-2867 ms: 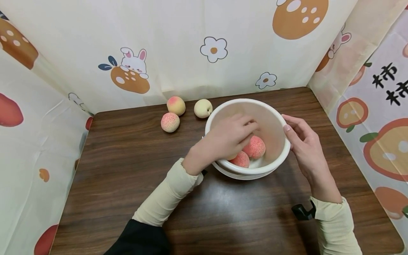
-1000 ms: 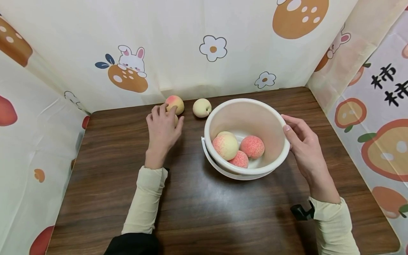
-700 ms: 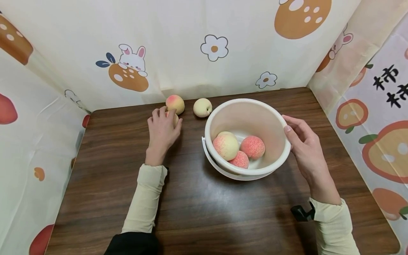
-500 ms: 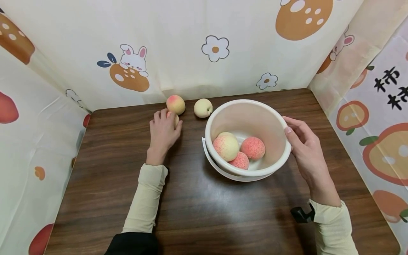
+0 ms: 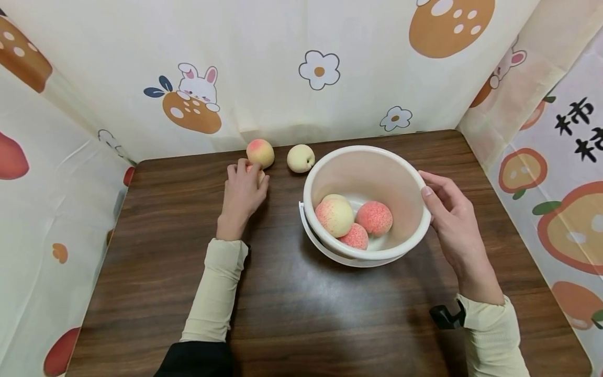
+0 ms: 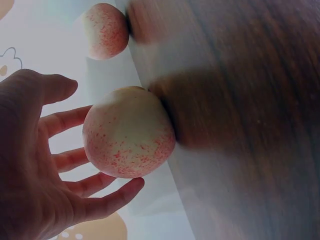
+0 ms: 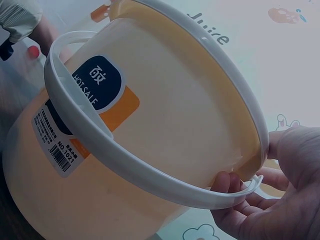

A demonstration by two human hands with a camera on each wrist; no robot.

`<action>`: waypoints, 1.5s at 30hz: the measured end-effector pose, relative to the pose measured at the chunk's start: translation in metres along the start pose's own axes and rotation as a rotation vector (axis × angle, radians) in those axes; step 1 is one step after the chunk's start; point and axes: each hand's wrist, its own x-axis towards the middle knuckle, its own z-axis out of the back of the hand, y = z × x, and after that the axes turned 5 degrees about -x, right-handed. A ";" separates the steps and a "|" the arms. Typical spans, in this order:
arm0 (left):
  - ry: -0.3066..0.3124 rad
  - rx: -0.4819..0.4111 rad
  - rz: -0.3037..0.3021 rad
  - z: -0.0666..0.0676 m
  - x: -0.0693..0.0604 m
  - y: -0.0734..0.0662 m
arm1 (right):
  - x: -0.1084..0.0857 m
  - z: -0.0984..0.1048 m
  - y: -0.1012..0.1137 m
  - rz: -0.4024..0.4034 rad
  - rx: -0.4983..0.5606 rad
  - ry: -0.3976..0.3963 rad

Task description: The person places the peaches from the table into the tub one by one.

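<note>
A white bucket [image 5: 325, 162] stands on the table, holding a large cream-and-pink peach [image 5: 335, 215] and two smaller pink ones, [image 5: 374, 218] being the nearer to the right hand. My right hand [image 5: 452, 225] grips its right rim; in the right wrist view this hand [image 7: 280, 195] pinches the rim and the handle end [image 7: 250, 186]. My left hand [image 5: 241, 193] is at a speckled peach [image 5: 261, 177] near the back edge. The left wrist view has the thumb of this hand [image 6: 50, 165] apart from the peach [image 6: 130, 132], with spread, slightly bent fingers partly hidden behind it.
Behind the left hand lies a pink-yellow peach [image 5: 260, 153], with a pale yellow fruit [image 5: 300, 158] to its right. Printed curtains [image 5: 264, 78] stand along the back and sides of the brown table [image 5: 301, 324]. The bucket's white handle [image 5: 330, 255] hangs low around its front.
My left hand has moved from inside the bucket to the speckled peach on the left and stays there over the latest frames. My right hand keeps its place on the rim.
</note>
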 end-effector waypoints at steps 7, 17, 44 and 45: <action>0.047 -0.004 0.016 0.001 0.002 0.001 | 0.000 0.000 0.000 0.000 0.001 -0.002; 0.168 -0.111 0.065 -0.005 0.003 0.011 | 0.000 -0.001 0.000 0.000 -0.007 -0.001; 0.107 -0.043 0.013 0.021 -0.005 -0.017 | 0.000 -0.001 0.000 -0.015 0.010 -0.002; 0.099 -0.039 0.005 0.024 -0.005 -0.020 | 0.000 -0.001 0.000 -0.014 0.009 -0.002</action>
